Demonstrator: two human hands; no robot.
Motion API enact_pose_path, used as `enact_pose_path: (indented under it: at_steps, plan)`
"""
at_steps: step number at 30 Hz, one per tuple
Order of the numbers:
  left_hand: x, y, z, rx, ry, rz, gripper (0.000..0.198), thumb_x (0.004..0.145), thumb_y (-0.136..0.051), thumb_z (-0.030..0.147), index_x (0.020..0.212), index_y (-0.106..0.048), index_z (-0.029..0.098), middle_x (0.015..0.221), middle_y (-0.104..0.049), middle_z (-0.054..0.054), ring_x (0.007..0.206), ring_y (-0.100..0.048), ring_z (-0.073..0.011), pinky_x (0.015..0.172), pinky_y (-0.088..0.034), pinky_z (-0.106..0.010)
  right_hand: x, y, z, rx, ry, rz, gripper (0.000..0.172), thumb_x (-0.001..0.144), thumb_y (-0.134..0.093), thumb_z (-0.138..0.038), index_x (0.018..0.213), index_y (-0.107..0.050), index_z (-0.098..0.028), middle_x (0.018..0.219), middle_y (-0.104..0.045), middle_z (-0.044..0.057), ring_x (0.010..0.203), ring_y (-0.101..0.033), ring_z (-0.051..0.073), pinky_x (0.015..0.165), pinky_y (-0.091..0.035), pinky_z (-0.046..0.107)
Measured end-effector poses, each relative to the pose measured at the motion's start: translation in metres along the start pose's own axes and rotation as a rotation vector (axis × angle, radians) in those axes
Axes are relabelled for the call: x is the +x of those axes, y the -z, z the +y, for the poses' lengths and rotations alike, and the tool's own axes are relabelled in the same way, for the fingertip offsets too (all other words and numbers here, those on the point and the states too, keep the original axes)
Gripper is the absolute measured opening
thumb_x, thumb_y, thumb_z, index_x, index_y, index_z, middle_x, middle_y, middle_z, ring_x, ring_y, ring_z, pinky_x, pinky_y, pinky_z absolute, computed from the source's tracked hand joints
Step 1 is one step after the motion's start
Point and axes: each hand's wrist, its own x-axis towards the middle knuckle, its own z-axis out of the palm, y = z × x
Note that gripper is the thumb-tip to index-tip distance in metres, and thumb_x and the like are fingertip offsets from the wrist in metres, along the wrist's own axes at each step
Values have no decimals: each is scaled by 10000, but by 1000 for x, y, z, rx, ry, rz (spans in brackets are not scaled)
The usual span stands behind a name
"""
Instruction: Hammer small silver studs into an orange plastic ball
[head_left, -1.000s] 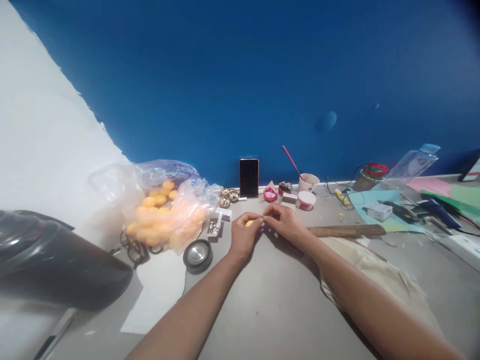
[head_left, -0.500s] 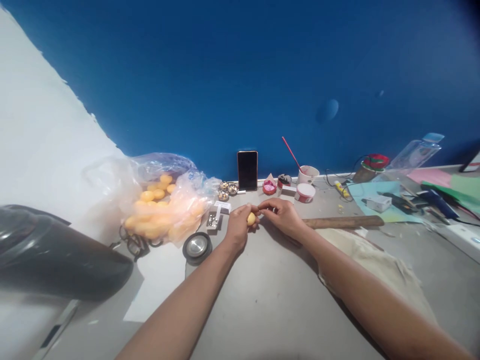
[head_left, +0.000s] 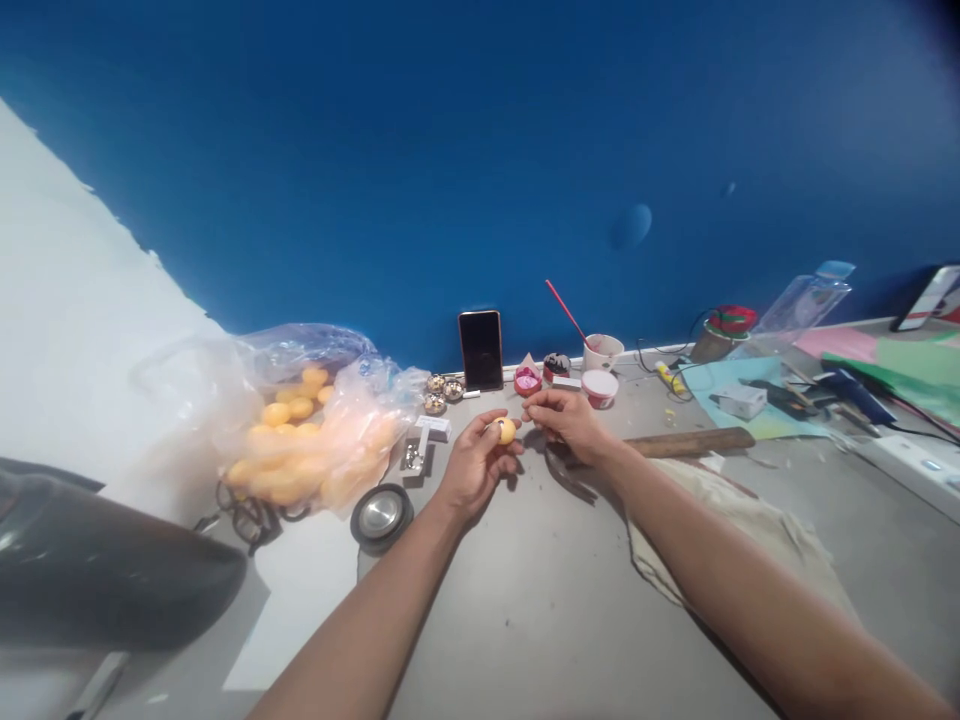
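A small yellow ball (head_left: 508,431) with a dark spot on its side is gripped in the fingers of my left hand (head_left: 474,468). My right hand (head_left: 574,422) is a short way to its right, thumb and fingertips pinched together and apart from the ball; whatever they hold is too small to make out. Under my right hand lies a hammer, its curved dark head (head_left: 571,482) partly covered and its wooden handle (head_left: 697,440) running right. Left of my left hand sits a small open box (head_left: 414,458) with shiny bits inside.
A clear plastic bag (head_left: 352,395) of yellow balls lies at left, near a round black-rimmed metal lid (head_left: 381,515). A phone (head_left: 481,350) leans on the blue wall. Behind my right hand are a cup (head_left: 604,352) and a tub (head_left: 600,388). Beige cloth (head_left: 727,530) lies right.
My hands have moved apart, leaving a gap between the ball and my right fingertips. The ball now shows a dark spot, and more of the hammer head is visible. The view has shifted slightly.
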Motion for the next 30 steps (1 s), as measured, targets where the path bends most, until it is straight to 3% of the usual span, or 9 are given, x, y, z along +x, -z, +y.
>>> enact_pose_path:
  at_steps: [4, 7, 13, 30]
  plan:
    - [0, 3, 1, -45, 5, -10, 531, 770, -863, 324, 1227, -658, 149, 867, -684, -45, 656, -636, -127, 543, -471, -214, -2, -4, -3, 142, -69, -60, 347, 677, -890, -406, 873, -737, -164, 780, -735, 43, 543, -512, 76, 420, -335, 166]
    - [1, 4, 0, -64, 9, -7, 564, 765, -873, 329, 1255, -651, 157, 881, -701, -58, 661, -636, -131, 546, -458, -212, -5, -8, -6, 195, -109, -108, 348, 653, -916, -408, 813, -731, -160, 720, -705, 26, 537, -513, 72, 423, -337, 158]
    - [2, 5, -1, -72, 0, -13, 514, 737, -911, 358, 1135, -673, 135, 864, -726, -74, 645, -633, -127, 557, -459, -209, -7, -12, -7, 157, -129, -130, 350, 630, -934, -405, 789, -752, -152, 661, -688, 21, 510, -510, 67, 434, -340, 165]
    - [2, 5, -2, -4, -27, -10, 582, 730, -911, 384, 1197, -687, 118, 791, -704, -52, 604, -596, -112, 514, -431, -201, -9, -14, -6, 56, -63, -151, 282, 718, -872, -403, 780, -749, -157, 684, -690, 21, 528, -501, 81, 465, -359, 204]
